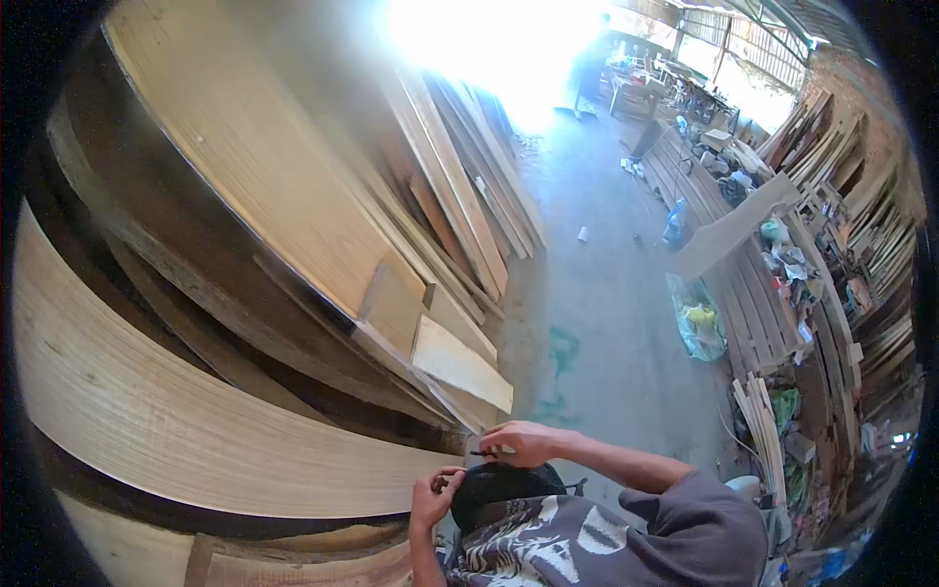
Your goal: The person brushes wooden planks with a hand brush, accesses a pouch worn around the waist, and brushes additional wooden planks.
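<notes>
While pinching a short, slim, dark item [478, 453] between the fingertips of the right hand [515, 445], holding it just beside the bent left hand [430, 497], probably to bring both sets of fingers within easy reach of each other. Fingers curled towards the thumb on the left; impossible to tell whether anything sits between them. Just below the hands, one black, rounded, soft-looking thing [499, 487], close against the grey shirt with a white print [548, 543], perhaps for support from the body; too hidden to name.

To the left, two broad, pale wooden boards [210, 426] [249, 166], laid lengthwise among darker slabs, likely to save room; too many boards altogether for a sure count. Near the left edge of the grey concrete floor [611, 377], one short, pale offcut [460, 364], leaning over other pieces.

Towards the floor's right edge, one clear greenish plastic bag [698, 318] and one blue plastic bag [674, 223], beside long brown planks [753, 293], apparently out of the walkway. Farther up the floor, one small white cylinder [583, 235].
</notes>
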The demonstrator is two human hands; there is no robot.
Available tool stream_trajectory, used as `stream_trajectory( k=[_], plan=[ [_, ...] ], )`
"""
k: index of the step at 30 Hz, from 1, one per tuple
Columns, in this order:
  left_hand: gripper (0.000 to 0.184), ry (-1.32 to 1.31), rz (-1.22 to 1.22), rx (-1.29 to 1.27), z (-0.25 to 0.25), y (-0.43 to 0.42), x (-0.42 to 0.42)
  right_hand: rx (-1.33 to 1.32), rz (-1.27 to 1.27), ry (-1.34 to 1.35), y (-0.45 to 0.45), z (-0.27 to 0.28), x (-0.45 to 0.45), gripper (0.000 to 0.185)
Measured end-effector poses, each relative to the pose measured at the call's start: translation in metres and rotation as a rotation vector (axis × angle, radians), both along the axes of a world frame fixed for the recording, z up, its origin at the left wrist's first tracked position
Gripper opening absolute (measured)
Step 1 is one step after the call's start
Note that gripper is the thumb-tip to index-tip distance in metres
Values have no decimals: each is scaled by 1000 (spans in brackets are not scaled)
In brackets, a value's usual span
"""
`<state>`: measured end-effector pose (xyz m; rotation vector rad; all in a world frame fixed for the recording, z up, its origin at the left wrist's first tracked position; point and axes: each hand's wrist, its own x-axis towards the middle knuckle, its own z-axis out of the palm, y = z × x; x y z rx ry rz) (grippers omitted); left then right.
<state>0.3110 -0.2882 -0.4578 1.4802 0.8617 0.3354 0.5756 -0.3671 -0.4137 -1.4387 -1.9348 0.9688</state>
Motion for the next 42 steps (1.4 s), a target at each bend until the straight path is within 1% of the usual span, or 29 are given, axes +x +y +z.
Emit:
stream_trajectory(
  k=[1, 4, 7, 10, 13, 15, 18, 19, 20, 21, 23, 24, 27, 28, 30, 32, 33, 34, 35, 37, 38, 41, 42],
  plan=[
    [20, -6, 17, -6, -2, 0, 0, 28, 0, -29, -6, 6, 6, 20],
    [20, -7, 63, -4, -11, -2, -3, -87, 50, -112, -25, 42, 23, 18],
    [19, -6, 92, 26, -22, -5, -5, -251, 113, -232, -49, 36, 36, 16],
    [19, -19, 106, 27, -24, -6, -3, -423, 163, -311, -64, 54, 27, 14],
    [21, 31, 94, 25, -20, -7, -2, -458, 172, -294, -72, 41, 24, 14],
    [21, 55, 102, 30, -9, -11, 3, -473, 179, -333, -74, 43, 25, 14],
    [21, -122, 170, 3, -27, -20, 10, -504, 196, -362, -75, 40, 23, 14],
    [21, -56, 148, 37, -28, -22, 6, -510, 203, -370, -74, 41, 23, 14],
    [20, 10, 125, 69, -22, -21, 5, -561, 210, -481, -72, 46, 19, 16],
    [20, 74, 95, 102, -18, -22, 2, -576, 217, -418, -72, 52, 18, 17],
    [19, -12, 198, 194, -16, -35, -4, -615, 218, -302, -71, 64, 24, 21],
    [18, -55, 242, 244, -15, -41, -9, -756, 244, -299, -60, 71, 24, 30],
    [17, -115, 410, 343, -18, -56, -31, -498, -24, -176, -39, 89, -1, 35],
    [17, -79, 408, 321, -16, -64, -41, -408, -91, -175, -30, 90, -19, 38],
    [17, -7, 417, 291, 6, -71, -66, -228, 8, -184, -18, 74, -56, 40],
    [21, -87, 490, 440, 31, -84, -79, -32, 120, -193, -10, 66, -101, 44],
    [23, -128, 518, 514, 38, -92, -85, -20, 141, -142, -11, 56, -128, 43],
    [34, -65, 498, 640, 39, -100, -96, -12, 158, -91, -15, 37, -153, 42],
    [37, -44, 504, 670, 46, -109, -104, -3, 170, -41, -22, 26, -172, 41],
    [43, -2, 496, 733, 65, -129, -119, -43, 192, -73, -41, 28, -200, 39],
    [45, -3, 484, 668, 67, -141, -125, -63, 190, -86, -51, 29, -211, 38],
    [44, 7, 433, 685, 67, -169, -136, -45, 264, -152, -78, 17, -216, 37],
    [45, -20, 433, 636, 60, -177, -134, -16, 256, -151, -88, 24, -216, 33]
  ],
)
